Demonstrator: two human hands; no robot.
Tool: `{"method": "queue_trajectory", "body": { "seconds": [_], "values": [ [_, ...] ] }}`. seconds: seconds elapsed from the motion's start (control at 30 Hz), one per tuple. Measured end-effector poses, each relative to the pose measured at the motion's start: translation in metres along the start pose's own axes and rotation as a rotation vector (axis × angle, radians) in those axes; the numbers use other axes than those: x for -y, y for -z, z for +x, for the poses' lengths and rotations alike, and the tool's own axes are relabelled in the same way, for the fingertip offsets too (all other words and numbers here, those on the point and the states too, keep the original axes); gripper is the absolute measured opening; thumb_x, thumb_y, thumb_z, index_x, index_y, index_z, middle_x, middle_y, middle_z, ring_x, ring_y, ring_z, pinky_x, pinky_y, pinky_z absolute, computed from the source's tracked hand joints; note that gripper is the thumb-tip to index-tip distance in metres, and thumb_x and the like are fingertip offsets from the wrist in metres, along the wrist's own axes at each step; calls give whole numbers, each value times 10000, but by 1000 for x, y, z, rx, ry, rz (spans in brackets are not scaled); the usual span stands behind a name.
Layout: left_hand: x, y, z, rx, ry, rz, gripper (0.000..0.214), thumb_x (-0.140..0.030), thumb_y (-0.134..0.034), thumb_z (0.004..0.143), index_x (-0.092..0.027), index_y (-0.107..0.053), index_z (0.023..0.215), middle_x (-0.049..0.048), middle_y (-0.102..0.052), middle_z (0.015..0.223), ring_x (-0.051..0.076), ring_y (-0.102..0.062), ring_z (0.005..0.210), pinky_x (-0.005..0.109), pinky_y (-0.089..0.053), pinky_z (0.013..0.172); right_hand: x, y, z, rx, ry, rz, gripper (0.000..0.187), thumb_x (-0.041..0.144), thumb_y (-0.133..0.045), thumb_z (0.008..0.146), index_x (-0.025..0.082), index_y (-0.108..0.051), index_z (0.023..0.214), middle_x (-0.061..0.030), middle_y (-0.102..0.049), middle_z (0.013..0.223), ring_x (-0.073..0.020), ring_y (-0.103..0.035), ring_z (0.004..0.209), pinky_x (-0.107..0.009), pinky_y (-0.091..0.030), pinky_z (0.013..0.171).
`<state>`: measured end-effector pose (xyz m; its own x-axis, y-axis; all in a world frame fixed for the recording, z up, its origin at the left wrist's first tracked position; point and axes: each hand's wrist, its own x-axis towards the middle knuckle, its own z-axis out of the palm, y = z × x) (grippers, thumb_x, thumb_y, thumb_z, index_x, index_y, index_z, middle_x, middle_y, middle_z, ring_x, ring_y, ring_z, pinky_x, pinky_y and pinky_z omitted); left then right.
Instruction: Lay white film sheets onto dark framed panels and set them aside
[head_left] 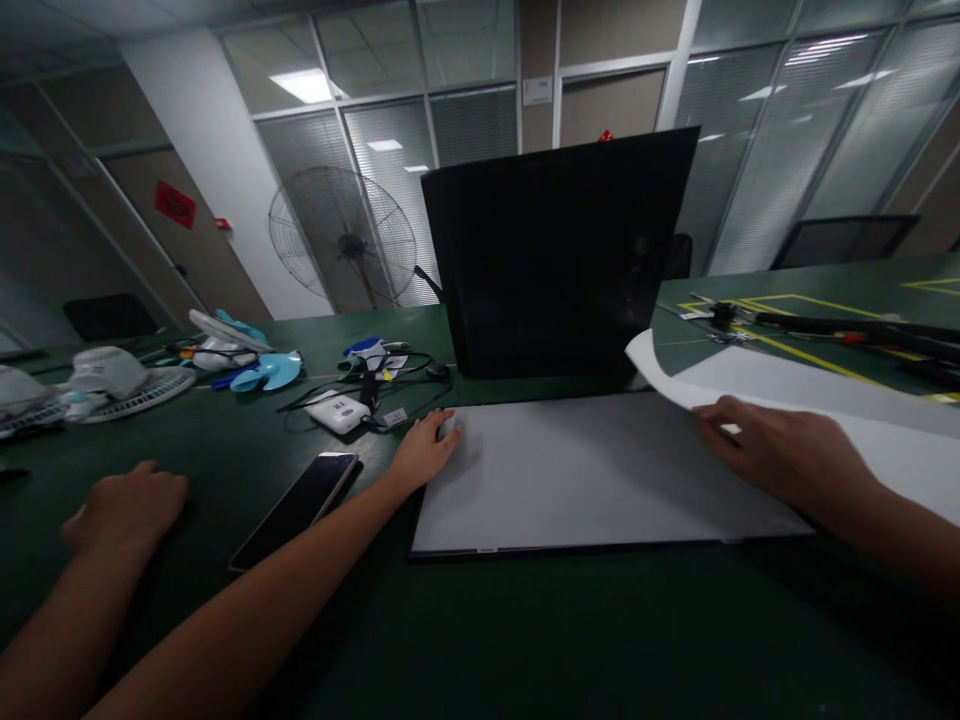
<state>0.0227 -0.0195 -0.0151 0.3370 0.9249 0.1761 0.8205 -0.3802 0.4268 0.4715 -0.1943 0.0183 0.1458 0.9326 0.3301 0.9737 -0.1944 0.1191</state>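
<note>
A flat panel with a pale grey-white face and thin dark edges lies on the green table. My left hand rests on its upper left corner, fingers spread and touching the surface. At the panel's right end, my right hand pinches the edge of a thin white sheet. The sheet's near corner curls upward, and the rest spreads to the right behind the hand. A large black screen-like panel stands upright just behind the flat one.
Another person's closed hand rests on the table at far left. Near my left forearm lies a phone. A white device with cables, blue fan blades and white fan parts lie beyond; black strips lie right.
</note>
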Motion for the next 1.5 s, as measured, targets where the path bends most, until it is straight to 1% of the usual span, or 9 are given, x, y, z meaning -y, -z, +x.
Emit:
{"method": "queue_trajectory", "body": {
  "seconds": [0.17,0.3,0.4,0.53,0.77,0.93,1.17,1.33,1.5],
  "values": [
    [-2,2,0,11,2,-36,596,-479,-401,1027,-132,-564,1483,141,-552,1557,295,-481,1476,440,-335,1242,53,1,-32,205,460,287,388,505,-473,1008,349,-702,1280,4,-667,1328,-201,-690,1113,-391,-587,956],
    [0,-4,2,29,-59,16,623,-532,-382,1037,-137,-552,1488,153,-513,1587,293,-405,1527,462,-289,1262,74,17,-49,441,730,618,698,563,-586,975,381,-370,1614,-40,-404,1602,-251,-508,1413,-484,-507,1138],
    [2,-8,4,53,-67,102,748,-624,-531,956,-133,-514,1520,192,-449,1624,337,-350,1552,498,-266,1266,70,18,-44,437,676,657,734,553,-545,1001,363,-269,1654,-53,-291,1658,-266,-382,1504,-511,-457,1183],
    [5,-9,5,61,-57,133,908,-686,-672,835,-137,-496,1536,216,-419,1635,369,-350,1547,497,-286,1257,35,-8,-15,212,453,567,613,577,-462,1026,317,-451,1581,-61,-372,1624,-306,-386,1499,-618,-386,1206],
    [9,-11,11,16,12,22,655,-583,-544,945,-164,-595,1446,164,-490,1601,295,-450,1496,401,-319,1243,-26,-45,17,175,373,277,507,560,-445,1028,362,-588,1473,-30,-515,1519,-315,-563,1341,-602,-489,1124],
    [10,-10,11,17,5,12,652,-527,-587,924,-153,-585,1458,171,-470,1613,303,-442,1501,406,-317,1246,-13,-38,7,157,242,145,634,668,-349,1003,367,-510,1537,-111,-658,1324,-377,-660,1135,-639,-570,848],
    [11,-11,10,-10,-4,10,631,-495,-631,900,-165,-595,1436,151,-509,1589,302,-469,1483,420,-325,1251,13,-36,-9,170,177,67,844,777,-223,958,194,-706,1331,-196,-720,1007,-324,-688,773,-542,-564,610],
    [14,-12,9,-19,-20,20,664,-451,-666,869,-148,-581,1453,163,-513,1583,317,-463,1486,444,-331,1256,23,-28,-13,171,287,107,694,692,-267,1000,270,-686,1358,-138,-717,1146,-299,-698,949,-527,-583,766],
    [17,-11,9,-12,-63,19,639,-209,-588,819,-135,-601,1454,128,-531,1575,284,-458,1495,398,-317,1274,18,-24,-2,139,309,225,600,598,-303,1042,262,-697,1344,-103,-646,1331,-302,-617,1209,-549,-509,1048]
  ]
}}
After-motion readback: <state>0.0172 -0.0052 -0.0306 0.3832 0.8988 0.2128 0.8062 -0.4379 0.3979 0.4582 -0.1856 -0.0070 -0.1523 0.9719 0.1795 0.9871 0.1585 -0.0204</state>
